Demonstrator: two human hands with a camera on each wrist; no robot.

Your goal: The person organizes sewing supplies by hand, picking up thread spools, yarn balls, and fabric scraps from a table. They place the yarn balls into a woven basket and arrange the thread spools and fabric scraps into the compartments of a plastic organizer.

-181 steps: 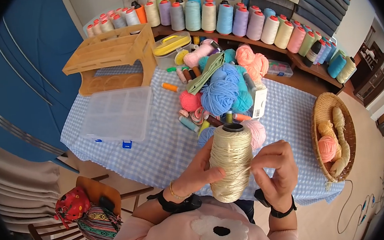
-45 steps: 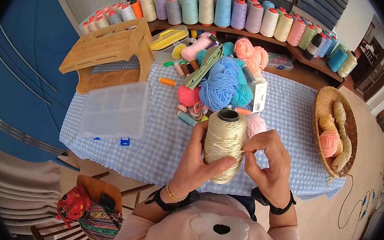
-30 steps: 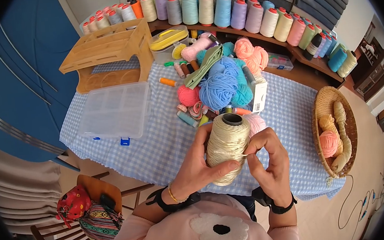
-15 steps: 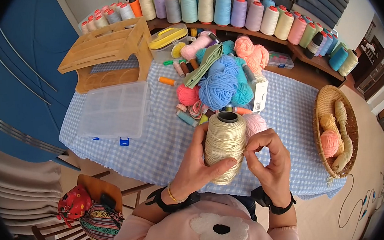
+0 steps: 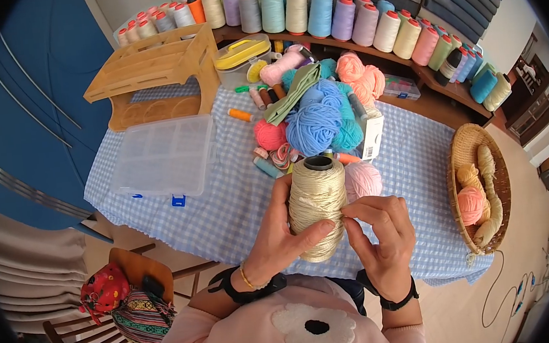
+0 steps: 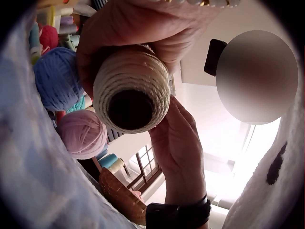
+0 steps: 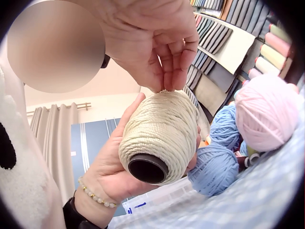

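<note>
A cone of cream twisted cord [image 5: 319, 210] with a black core stands nearly upright above the front of the table in the head view. My left hand [image 5: 284, 226] grips it from the left, thumb across its front and fingers behind. On the other side, the fingertips of my right hand [image 5: 381, 234] pinch the cord at the cone's surface. The right wrist view shows those fingertips [image 7: 167, 85] bunched against the windings of the cream cone [image 7: 159, 136]. From below, the left wrist view shows the hollow end of the cone [image 6: 131, 109].
Balls of blue yarn [image 5: 314, 119] and pink yarn [image 5: 362, 181] lie behind the cone among small spools. A clear plastic box [image 5: 165, 156] and a wooden rack [image 5: 148, 71] stand left. A wicker basket [image 5: 502, 217] holds yarn at right. Thread cones [image 5: 296, 13] line the back shelf.
Six seconds ago the cone sat lower, close to the shirt. It has since risen slightly, shifted left and tilted back and forth. The right fingers now pinch right at its side.
</note>
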